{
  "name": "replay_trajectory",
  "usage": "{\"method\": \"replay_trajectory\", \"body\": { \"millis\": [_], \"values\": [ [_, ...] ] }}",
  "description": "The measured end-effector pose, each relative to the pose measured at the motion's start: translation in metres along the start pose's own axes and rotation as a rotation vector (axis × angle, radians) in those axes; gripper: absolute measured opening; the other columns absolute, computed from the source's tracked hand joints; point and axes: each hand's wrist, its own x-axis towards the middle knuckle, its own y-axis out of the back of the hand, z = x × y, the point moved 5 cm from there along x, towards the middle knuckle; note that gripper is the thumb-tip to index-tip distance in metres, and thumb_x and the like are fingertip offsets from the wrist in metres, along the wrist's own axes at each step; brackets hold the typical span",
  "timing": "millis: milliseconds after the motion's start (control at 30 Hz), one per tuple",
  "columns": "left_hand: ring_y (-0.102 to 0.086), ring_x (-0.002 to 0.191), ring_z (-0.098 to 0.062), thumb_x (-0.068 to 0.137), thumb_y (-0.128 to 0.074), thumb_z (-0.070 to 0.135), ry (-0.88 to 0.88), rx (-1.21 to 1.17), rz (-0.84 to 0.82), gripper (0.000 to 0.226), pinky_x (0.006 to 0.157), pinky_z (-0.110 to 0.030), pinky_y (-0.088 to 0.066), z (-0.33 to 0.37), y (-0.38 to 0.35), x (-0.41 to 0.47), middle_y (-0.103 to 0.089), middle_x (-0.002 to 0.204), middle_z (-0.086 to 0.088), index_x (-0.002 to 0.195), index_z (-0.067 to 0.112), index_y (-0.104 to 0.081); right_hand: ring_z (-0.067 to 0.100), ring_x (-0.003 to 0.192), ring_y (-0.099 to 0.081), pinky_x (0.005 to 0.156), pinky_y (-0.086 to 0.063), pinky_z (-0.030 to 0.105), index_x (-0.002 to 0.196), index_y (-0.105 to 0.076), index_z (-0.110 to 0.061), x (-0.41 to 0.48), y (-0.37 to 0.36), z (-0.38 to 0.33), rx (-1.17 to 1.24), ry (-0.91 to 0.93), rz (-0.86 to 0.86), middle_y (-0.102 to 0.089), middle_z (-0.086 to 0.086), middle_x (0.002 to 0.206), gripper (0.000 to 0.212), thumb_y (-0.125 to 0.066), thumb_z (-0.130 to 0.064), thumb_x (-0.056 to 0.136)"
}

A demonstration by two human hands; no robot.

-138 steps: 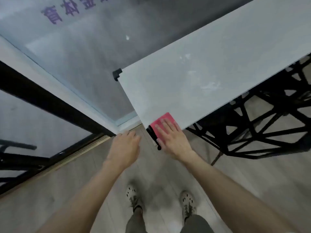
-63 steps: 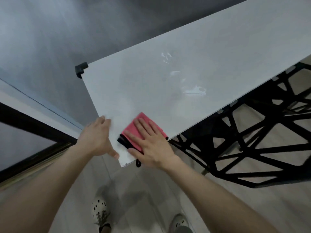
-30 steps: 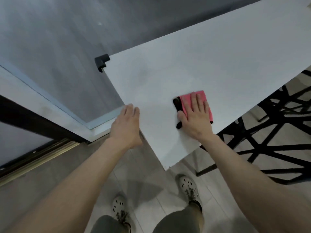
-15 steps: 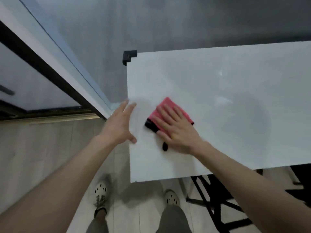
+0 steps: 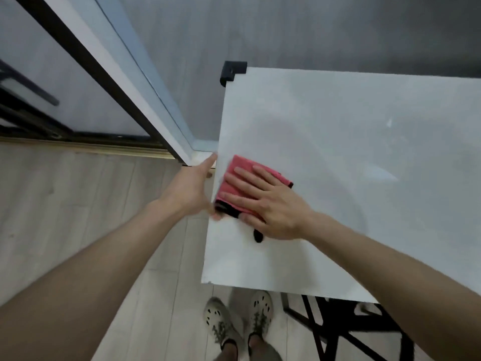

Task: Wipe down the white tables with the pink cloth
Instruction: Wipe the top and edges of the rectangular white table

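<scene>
Currently the right hand [image 5: 268, 204], grip spread flat, presses the pink cloth [image 5: 243, 164] onto the white table [image 5: 351, 121] at its left edge, for even contact. The left hand [image 5: 191, 188], fingers straight, braces that edge beside the cloth. Open surface extends rightward; leftward travel would likely overrun the edge.

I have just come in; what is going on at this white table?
A person is wiping the white table with a pink cloth. The right hand lies flat on the cloth, fingers spread, pressing it down close to the table's left edge. The left hand is at that same edge, right beside the cloth, its fingers straight. A black corner guard caps the table's far left corner.
</scene>
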Motion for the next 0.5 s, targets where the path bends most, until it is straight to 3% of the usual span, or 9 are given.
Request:
{"method": "replay_trajectory", "body": {
  "millis": [33,67,133,200,233,333,400,500],
  "values": [
    [-0.065,0.127,-0.019,0.038,-0.115,0.031,0.005,-0.040,0.004,0.162,0.097,-0.029,-0.050,-0.002,-0.002,0.000,-0.070,0.140,-0.003,0.173,0.039,-0.025,0.020,0.169,0.001,0.137,-0.001,0.049,0.171,-0.024,-0.041,0.001,0.004,0.008,0.005,0.075,-0.015,-0.008,-0.004,0.183,0.060,-0.033,-0.054,0.114],
    [-0.067,0.119,-0.017,0.038,-0.115,0.030,0.027,-0.082,0.008,0.155,0.093,-0.030,-0.051,-0.006,-0.004,0.000,-0.070,0.133,0.000,0.169,0.039,-0.033,0.018,0.169,0.002,0.137,-0.002,0.048,0.171,-0.022,-0.043,0.011,0.013,0.032,0.013,0.034,-0.011,-0.007,-0.006,0.182,0.061,-0.031,-0.057,0.113],
    [-0.069,0.104,-0.013,0.037,-0.114,0.033,0.083,-0.130,0.021,0.134,0.088,-0.035,-0.059,-0.014,-0.006,-0.002,-0.071,0.119,0.006,0.156,0.032,-0.052,0.016,0.169,0.006,0.137,0.000,0.048,0.171,-0.015,-0.046,0.044,0.036,0.093,-0.002,-0.279,0.022,-0.001,-0.006,0.183,0.063,-0.023,-0.060,0.111],
    [-0.072,0.092,-0.013,0.037,-0.114,0.037,0.124,-0.172,0.059,0.104,0.082,-0.037,-0.063,-0.024,-0.007,-0.005,-0.073,0.103,0.008,0.129,0.023,-0.068,0.018,0.169,0.008,0.136,0.004,0.048,0.172,-0.015,-0.042,0.072,0.042,0.107,0.021,-0.524,0.041,0.001,-0.002,0.183,0.063,-0.024,-0.057,0.112],
    [-0.073,0.085,-0.013,0.037,-0.114,0.038,0.128,-0.214,0.078,0.089,0.078,-0.035,-0.063,-0.027,-0.010,-0.008,-0.074,0.094,0.007,0.113,0.020,-0.073,0.020,0.169,0.006,0.136,0.003,0.050,0.173,-0.018,-0.038,0.075,0.035,0.085,0.041,-0.554,0.056,-0.001,0.000,0.183,0.062,-0.026,-0.054,0.113],
    [-0.072,0.070,-0.014,0.055,-0.109,0.039,0.093,-0.290,0.155,0.047,0.063,-0.029,-0.055,-0.033,-0.018,-0.026,-0.072,0.071,0.010,0.082,0.023,-0.075,0.024,0.169,-0.001,0.136,-0.006,0.055,0.172,-0.025,-0.033,0.034,0.004,-0.030,0.038,-0.370,0.122,-0.010,0.003,0.182,0.060,-0.031,-0.049,0.115],
    [-0.074,0.066,-0.012,0.076,-0.099,0.043,0.043,-0.378,0.146,0.028,0.066,-0.029,-0.059,-0.037,-0.034,-0.044,-0.073,0.066,0.009,0.080,0.024,-0.078,0.021,0.169,0.000,0.136,-0.009,0.056,0.172,-0.023,-0.035,0.017,-0.003,-0.057,0.029,-0.365,0.078,-0.008,0.000,0.183,0.059,-0.031,-0.050,0.115],
    [-0.076,0.072,0.001,0.089,-0.089,0.050,0.027,-0.461,0.075,0.025,0.080,-0.033,-0.067,-0.052,-0.053,-0.065,-0.079,0.076,0.014,0.098,0.028,-0.083,0.017,0.169,0.007,0.136,0.002,0.050,0.172,-0.020,-0.039,0.077,0.020,0.001,0.084,-0.548,0.047,0.000,-0.003,0.183,0.060,-0.029,-0.052,0.115]
  ]
}}
